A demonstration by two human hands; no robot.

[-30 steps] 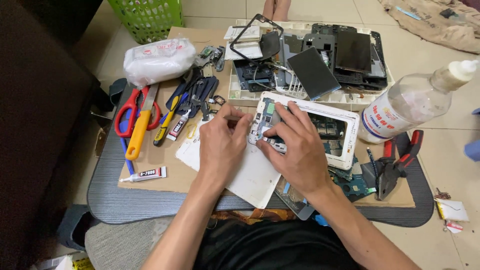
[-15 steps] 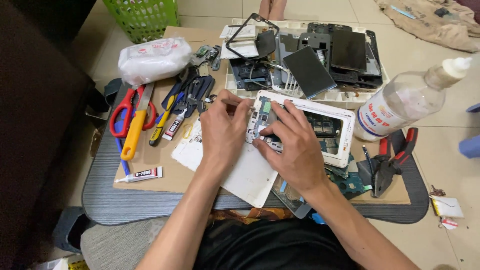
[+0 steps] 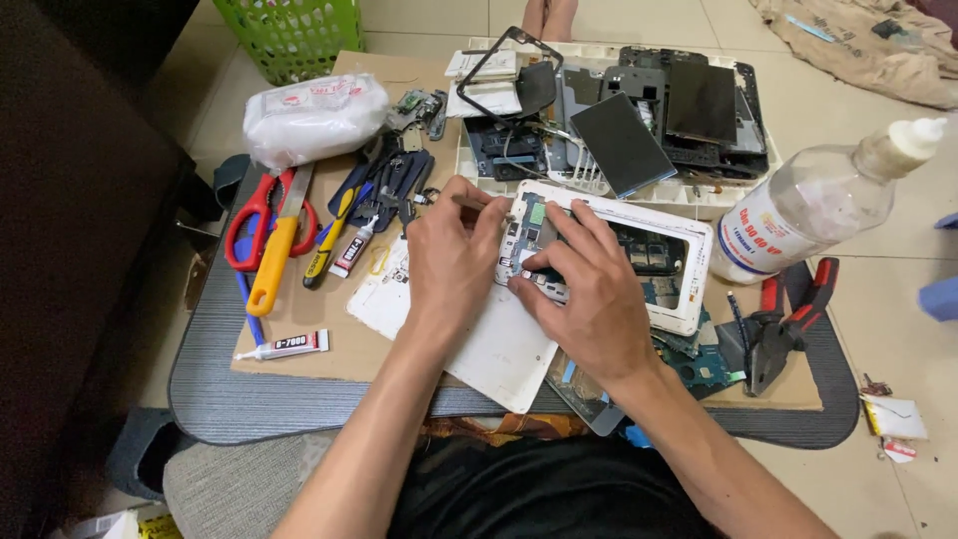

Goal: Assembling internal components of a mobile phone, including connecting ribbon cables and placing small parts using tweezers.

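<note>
An opened white tablet lies in front of me with its circuit boards exposed, partly resting on a white back cover. My left hand grips a thin tool whose handle points toward the tablet's upper left corner. My right hand lies over the tablet's left half, fingertips pressing on the parts inside. The two hands almost touch.
Red-handled scissors, a yellow utility knife, screwdrivers and a glue tube lie left. A white tray of dismantled screens stands behind. A clear bottle, red-and-black pliers, a white bag and a green basket surround.
Both hands stay on the tablet; the left hand has shifted slightly, bringing its tool up to the tablet's upper left corner. The camera view moved a little.
</note>
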